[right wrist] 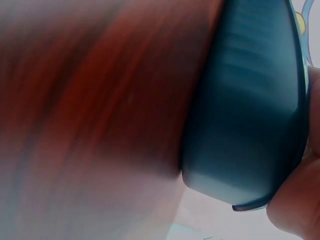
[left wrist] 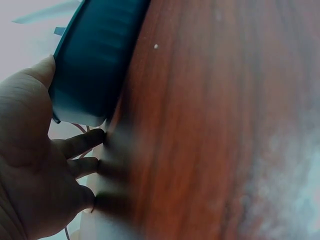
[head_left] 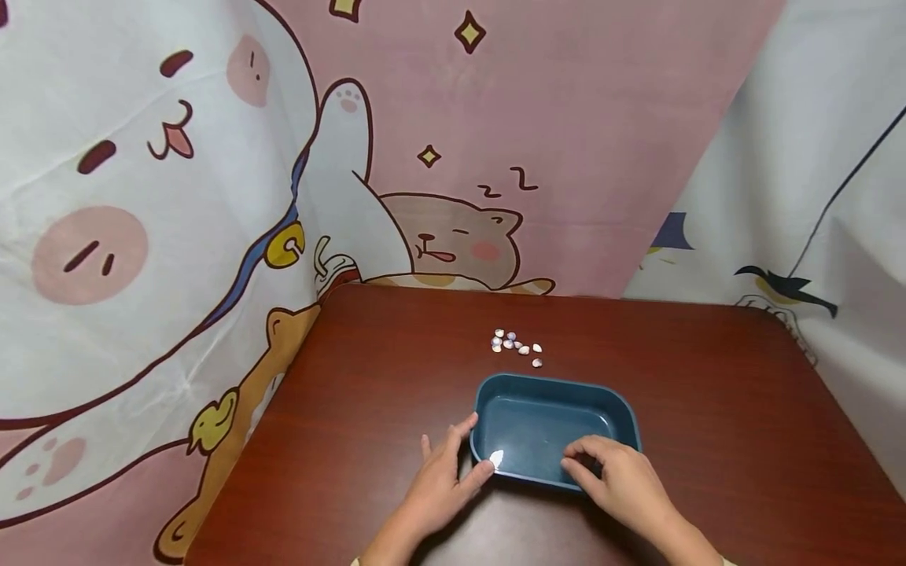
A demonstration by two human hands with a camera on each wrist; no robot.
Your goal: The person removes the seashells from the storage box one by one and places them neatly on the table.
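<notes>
A dark blue rectangular plastic tray (head_left: 541, 384) lies on the brown table, its near side toward me. At its left end my left hand (head_left: 446, 479) has its fingers spread, with the thumb at the near left corner of the rim. Over the near right part of the tray is my right hand (head_left: 626, 479); its thumb and index fingertips come close together above the tray's inside. Whether anything small is between them is hidden. By the left thumb, a small white patch (head_left: 497, 458) shows inside the tray, either a piece or a glint.
Beyond the tray, several small pale, shell-like pieces (head_left: 510, 342) are scattered on the wooden table (head_left: 382, 377). A tiny pale speck (left wrist: 156, 46) shows on the wood in the left wrist view. Cartoon-printed cloth (head_left: 602, 157) hangs behind and along the table's sides.
</notes>
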